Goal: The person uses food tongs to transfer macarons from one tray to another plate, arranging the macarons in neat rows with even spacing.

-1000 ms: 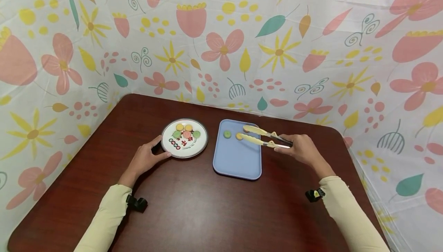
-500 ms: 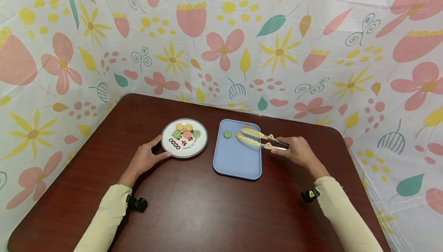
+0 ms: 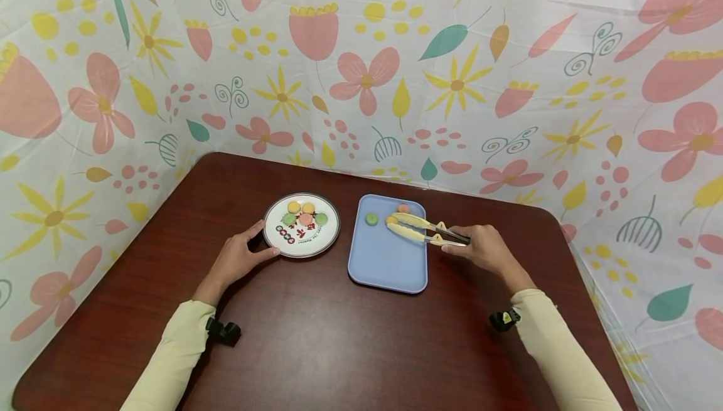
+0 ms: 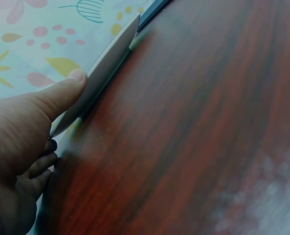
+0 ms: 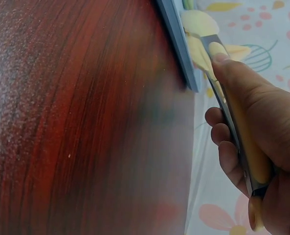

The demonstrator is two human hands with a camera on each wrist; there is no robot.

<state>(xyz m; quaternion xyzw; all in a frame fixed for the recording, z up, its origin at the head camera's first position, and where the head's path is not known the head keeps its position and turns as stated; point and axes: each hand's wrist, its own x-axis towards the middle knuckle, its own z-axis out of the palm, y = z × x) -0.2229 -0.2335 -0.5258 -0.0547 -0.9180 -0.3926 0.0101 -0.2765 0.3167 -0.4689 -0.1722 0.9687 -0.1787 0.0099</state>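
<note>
My left hand (image 3: pixel 240 257) holds the near-left rim of a round white plate (image 3: pixel 321 243) with a dark edge line and red print. In the left wrist view the thumb lies on the plate's rim (image 4: pixel 105 68), fingers curled below. My right hand (image 3: pixel 488 251) grips metal tongs (image 3: pixel 409 233) with pale yellow tips, seen also in the right wrist view as tongs (image 5: pixel 250 137) under the thumb. Over a blue tray (image 3: pixel 386 263), the tong tips close around a small round yellow macaron (image 3: pixel 391 219). A pink macaron (image 3: pixel 403 208) lies just behind the tips, a green macaron (image 3: pixel 371 219) to their left.
On the plate sit several macarons, among them a pink macaron (image 3: pixel 305 219), a green macaron (image 3: pixel 321 219) and a yellow macaron (image 3: pixel 294 208). The dark red-brown table (image 3: pixel 339 348) has rounded corners. Behind it hangs a flowered cloth (image 3: pixel 361 85).
The tongs have drawn slightly nearer and their tips have come together around the yellow macaron, uncovering the pink one behind. My left hand and the plate have stayed put.
</note>
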